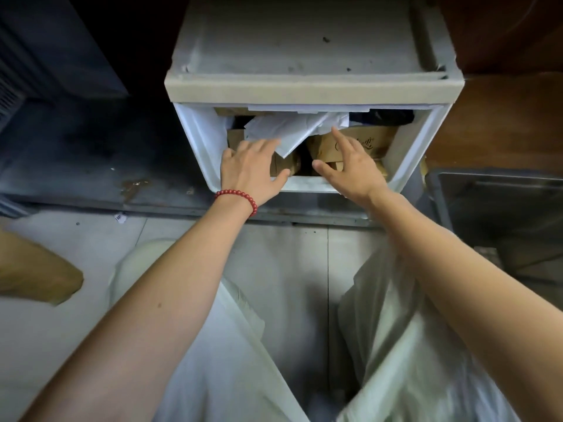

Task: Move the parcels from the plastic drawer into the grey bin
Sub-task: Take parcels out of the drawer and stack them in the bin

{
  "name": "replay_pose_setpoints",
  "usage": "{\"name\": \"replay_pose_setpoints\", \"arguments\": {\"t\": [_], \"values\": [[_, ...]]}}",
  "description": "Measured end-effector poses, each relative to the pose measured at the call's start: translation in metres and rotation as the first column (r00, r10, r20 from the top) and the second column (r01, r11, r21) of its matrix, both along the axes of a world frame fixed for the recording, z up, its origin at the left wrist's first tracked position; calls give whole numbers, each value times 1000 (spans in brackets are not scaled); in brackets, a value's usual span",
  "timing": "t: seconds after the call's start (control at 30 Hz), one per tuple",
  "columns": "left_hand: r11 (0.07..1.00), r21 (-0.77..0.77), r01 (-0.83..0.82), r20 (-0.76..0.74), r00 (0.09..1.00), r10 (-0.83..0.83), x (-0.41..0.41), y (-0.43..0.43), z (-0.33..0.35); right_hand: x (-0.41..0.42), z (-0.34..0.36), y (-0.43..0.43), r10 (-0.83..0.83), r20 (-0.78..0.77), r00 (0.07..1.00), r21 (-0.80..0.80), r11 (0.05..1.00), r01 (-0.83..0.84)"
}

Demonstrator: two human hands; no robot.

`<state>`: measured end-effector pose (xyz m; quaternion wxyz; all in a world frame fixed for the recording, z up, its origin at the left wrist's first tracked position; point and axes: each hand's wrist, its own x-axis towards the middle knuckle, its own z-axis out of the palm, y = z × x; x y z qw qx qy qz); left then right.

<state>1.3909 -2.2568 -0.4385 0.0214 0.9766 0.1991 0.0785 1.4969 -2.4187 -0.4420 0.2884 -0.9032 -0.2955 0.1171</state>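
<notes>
The white plastic drawer (195,138) is pulled out of its cabinet and holds several parcels. A white plastic mailer (292,129) lies on top, across brown cardboard boxes. A printed brown box (362,144) sits at the right side, with a dark parcel (387,117) behind it. My left hand (253,169), with a red bead bracelet at the wrist, reaches into the drawer with fingers spread, over the mailer's lower corner. My right hand (350,169) is open above the printed box, index finger up by the mailer's edge. Neither hand grips anything. The grey bin (493,178) stands at the right.
The drawer cabinet's white top (304,41) is dusty. A dark metal ledge (91,166) runs to the left, with a grille unit above it. Brown cardboard (33,269) lies on the pale floor at left. My light trousers fill the bottom of the view.
</notes>
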Motion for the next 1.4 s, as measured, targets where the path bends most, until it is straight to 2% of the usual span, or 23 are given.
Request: {"name": "replay_pose_setpoints", "arguments": {"t": [0.17, 0.37, 0.5, 0.6, 0.83, 1.1, 1.27, 1.4], "values": [[1000, -19, 19, 13, 1000, -19, 21, -6, -8, 9, -3, -1, 66, 44, 997, -53, 997, -64], [995, -85, -51, 139, 988, 63, 46, -17, -12, 12, -4, 0, 85, 44, 995, -88, 993, -81], [995, -62, -82, 191, 977, 93, 50, -19, -11, 12, -4, 1, 87, 41, 995, -82, 993, -83], [995, -51, -87, 177, 980, 95, 44, -18, -11, 12, -4, 1, 81, 29, 996, -82, 994, -79], [997, -22, -74, 115, 990, 76, 9, -3, -7, 10, -5, 4, 62, -58, 996, 35, 998, -60], [1000, -5, 9, 174, 985, -8, -34, 4, -6, -2, -1, 9, 34, -306, 952, 193, 981, 27], [997, -54, 47, 259, 965, -31, -53, -1, 2, -14, 0, 10, 127, -220, 967, 154, 984, -94], [987, -154, 36, 319, 948, 16, -68, 2, 9, -19, -2, 12, 120, -226, 967, 163, 983, -84]]}}
